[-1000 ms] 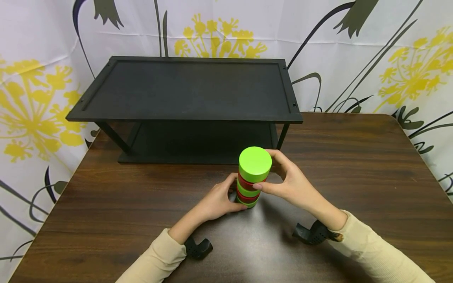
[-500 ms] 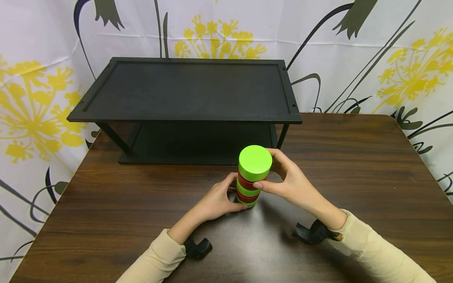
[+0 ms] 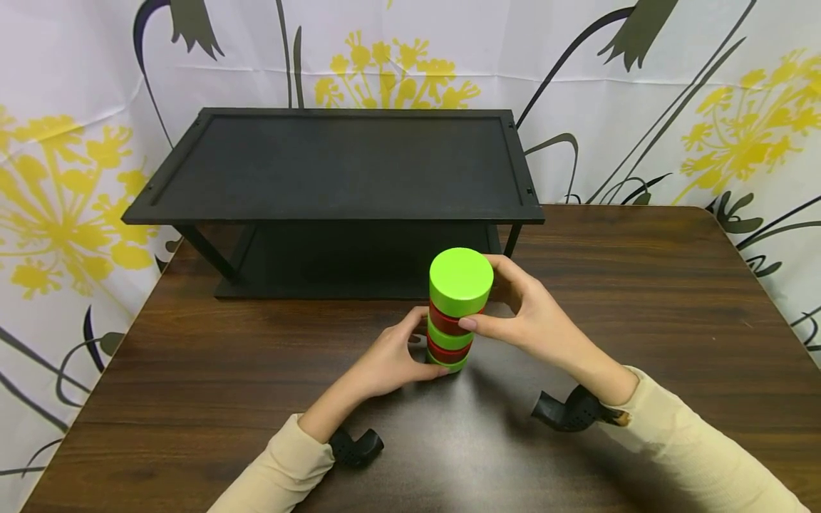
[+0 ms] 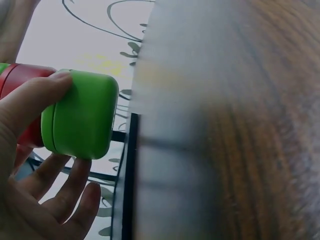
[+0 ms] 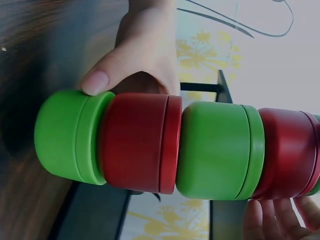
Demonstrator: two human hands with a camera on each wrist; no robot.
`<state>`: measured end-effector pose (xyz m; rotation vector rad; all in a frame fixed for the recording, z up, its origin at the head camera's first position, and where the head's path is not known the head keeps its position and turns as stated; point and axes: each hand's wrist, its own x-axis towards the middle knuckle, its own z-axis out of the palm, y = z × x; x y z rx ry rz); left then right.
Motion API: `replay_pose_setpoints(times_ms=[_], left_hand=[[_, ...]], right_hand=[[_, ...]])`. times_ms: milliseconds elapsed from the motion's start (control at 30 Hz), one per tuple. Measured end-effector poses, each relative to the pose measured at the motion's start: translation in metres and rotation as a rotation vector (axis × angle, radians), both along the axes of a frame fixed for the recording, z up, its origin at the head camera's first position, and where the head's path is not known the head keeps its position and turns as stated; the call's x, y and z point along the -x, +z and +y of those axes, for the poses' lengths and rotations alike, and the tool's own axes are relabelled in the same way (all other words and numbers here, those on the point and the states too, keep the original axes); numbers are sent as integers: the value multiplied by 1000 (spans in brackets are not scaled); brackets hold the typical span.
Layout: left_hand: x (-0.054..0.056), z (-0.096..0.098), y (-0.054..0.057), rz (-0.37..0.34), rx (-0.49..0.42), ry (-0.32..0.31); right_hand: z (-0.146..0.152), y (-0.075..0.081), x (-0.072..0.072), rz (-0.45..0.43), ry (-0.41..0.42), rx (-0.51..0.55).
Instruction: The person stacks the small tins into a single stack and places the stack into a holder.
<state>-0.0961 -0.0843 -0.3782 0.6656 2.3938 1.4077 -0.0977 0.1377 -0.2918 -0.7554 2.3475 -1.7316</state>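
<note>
A tall stack of lidded canisters, alternating green and red, stands upright between both hands. At its top sits a green canister (image 3: 460, 281). My left hand (image 3: 390, 360) holds the bottom green canister (image 4: 82, 115), thumb on the near side and fingers round the back. Higher up, my right hand (image 3: 535, 313) grips the upper red canister (image 3: 447, 320), its thumb across the front. The left wrist view has a narrow gap between the stack's base and the tabletop. The right wrist view displays the middle green canister (image 5: 215, 150) and the lower red canister (image 5: 137, 140) lined up.
Behind the stack is a two-level black shelf rack (image 3: 346, 167), its lower board (image 3: 359, 260) close to the canisters. The brown wood-grain table (image 3: 641, 306) extends to both sides. A floral curtain (image 3: 577, 43) hangs at the back.
Both hands have raised the stack slightly, the right hand moving up with its top. The head view has shifted a little.
</note>
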Motion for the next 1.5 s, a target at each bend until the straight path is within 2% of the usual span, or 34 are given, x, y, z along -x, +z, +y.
replay_pose_setpoints(times_ms=[167,600,833,967,1167,1500], left_hand=[[0,0,7,-43,-19,17],[4,-2,33,0,-57,-11],[10,-2,51,4,-132,-42],[13,-1,63,16,-127,-32],[19,-3,80,71,-98,-18],[31,-1,104,100,-93,-23]], right_hand=[[1,11,5,-7,13,-18],[1,43,11,-6,8,-11],[1,65,15,3,-4,34],[0,77,17,1,-4,64],[-1,92,21,20,10,90],[-3,121,21,34,-28,43]])
